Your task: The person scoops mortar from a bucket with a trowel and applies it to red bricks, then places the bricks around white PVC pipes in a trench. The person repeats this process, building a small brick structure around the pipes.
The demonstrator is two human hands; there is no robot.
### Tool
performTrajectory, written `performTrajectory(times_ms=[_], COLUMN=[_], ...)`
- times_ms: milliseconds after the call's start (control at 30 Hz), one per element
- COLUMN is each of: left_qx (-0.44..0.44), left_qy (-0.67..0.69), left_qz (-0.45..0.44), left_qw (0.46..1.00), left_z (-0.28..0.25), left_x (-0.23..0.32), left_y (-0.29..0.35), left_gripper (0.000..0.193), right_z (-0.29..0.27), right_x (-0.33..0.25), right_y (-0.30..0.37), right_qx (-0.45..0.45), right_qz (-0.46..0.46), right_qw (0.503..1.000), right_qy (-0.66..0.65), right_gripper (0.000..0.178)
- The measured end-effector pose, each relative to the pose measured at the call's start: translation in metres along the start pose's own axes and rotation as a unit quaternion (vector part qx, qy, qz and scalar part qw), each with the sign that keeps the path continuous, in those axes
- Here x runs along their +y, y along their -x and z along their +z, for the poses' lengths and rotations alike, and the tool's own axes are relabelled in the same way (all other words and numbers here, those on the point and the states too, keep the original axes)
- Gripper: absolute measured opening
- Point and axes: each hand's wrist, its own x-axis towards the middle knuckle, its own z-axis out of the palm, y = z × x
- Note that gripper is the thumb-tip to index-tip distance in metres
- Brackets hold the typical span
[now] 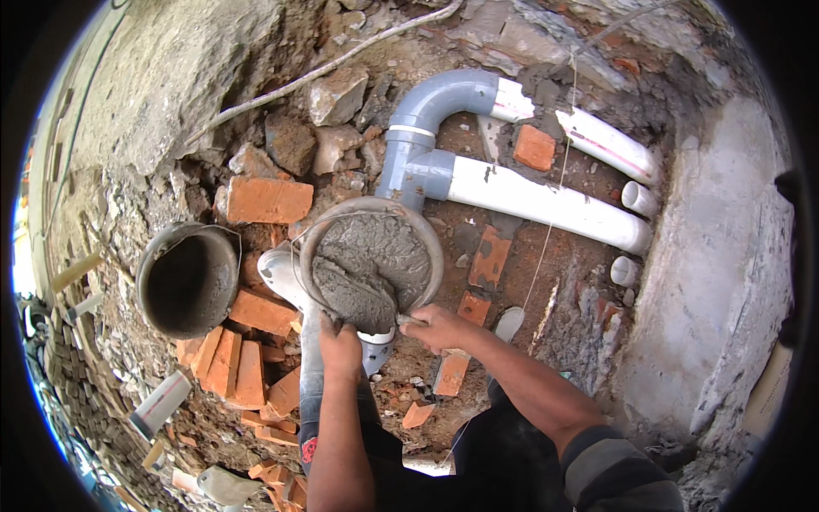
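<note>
A round bucket (435, 247) full of wet grey mortar (367, 239) stands in front of me, near the pipes. My left hand (341, 346) is closed on the bucket's near rim. Just right of it, my right hand (445, 331) grips the handle of a trowel (411, 320). The trowel's blade is hidden by a mound of mortar (354, 294) at the bucket's near side. Behind the bucket, a grey pipe bend (439, 94) and a grey tee (426, 175) join white pipes (546, 205).
An empty, dirty bucket (188, 282) stands at left, beside stacked orange bricks (235, 367). A taut string (550, 218) crosses the trench at right. A concrete wall (704, 256) borders the right side. Broken stones (337, 96) lie at the back.
</note>
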Motion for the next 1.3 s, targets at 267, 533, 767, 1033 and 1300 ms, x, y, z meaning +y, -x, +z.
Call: performTrajectory(times_ms=[267, 533, 767, 1033, 1300], left_qx=[0.092, 0.019, 0.006, -0.012, -0.042], left_qy=[-0.022, -0.010, -0.060, -0.077, -0.126], left_qz=[0.138, 0.236, 0.241, 0.243, 0.242], left_qw=[0.986, 0.972, 0.969, 0.967, 0.961], left_z=[-0.008, 0.022, 0.031, 0.033, 0.034], left_x=[0.036, 0.040, 0.045, 0.047, 0.038], left_y=[0.009, 0.015, 0.018, 0.023, 0.026], left_gripper=[0.083, 0.082, 0.078, 0.073, 0.067], right_z=[-0.018, -0.017, -0.018, -0.047, -0.050], right_x=[0.023, 0.112, 0.220, 0.284, 0.224], right_y=[0.051, 0.174, 0.203, 0.098, -0.088], right_qx=[-0.027, 0.155, 0.382, 0.376, 0.509], right_qz=[-0.095, -0.130, -0.088, -0.018, -0.033], right_qw=[0.993, 0.938, 0.823, 0.768, 0.784], right_qy=[-0.059, -0.280, -0.410, -0.518, -0.353], right_gripper=[0.041, 0.024, 0.017, 0.011, 0.050])
